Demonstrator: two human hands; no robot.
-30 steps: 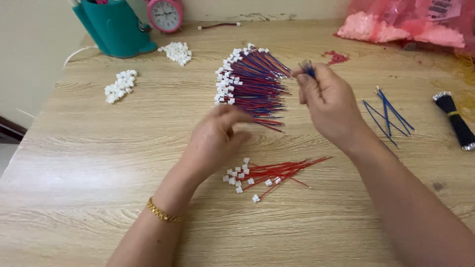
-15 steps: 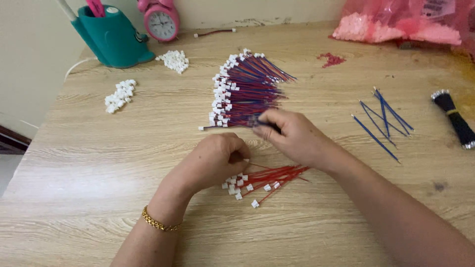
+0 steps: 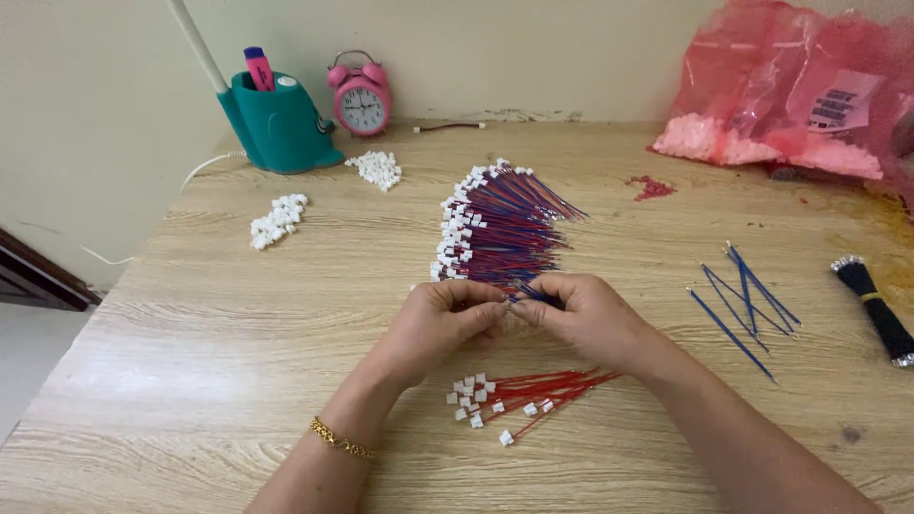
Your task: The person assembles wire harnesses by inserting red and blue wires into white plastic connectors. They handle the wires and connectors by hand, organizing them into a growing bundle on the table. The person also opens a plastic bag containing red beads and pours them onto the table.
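Observation:
My left hand (image 3: 440,322) and my right hand (image 3: 583,319) meet fingertip to fingertip over the middle of the wooden table (image 3: 238,324). Between them they pinch a thin blue wire (image 3: 529,296) and what looks like a small white connector, mostly hidden by my fingers. Just beyond my hands lies a fanned row of red-and-blue wires with white connectors (image 3: 495,227). Below my hands lies a small bunch of red wires with white connectors (image 3: 524,395).
Several loose blue wires (image 3: 745,300) and a black wire bundle (image 3: 878,309) lie to the right. Piles of white connectors (image 3: 276,219) (image 3: 377,168), a teal pen holder (image 3: 274,122) and a pink alarm clock (image 3: 361,95) stand at the back left. Pink bags (image 3: 790,90) fill the back right.
My right hand came down from above the fanned wires with a blue wire and joined my left hand, which shifted slightly up from the red bunch.

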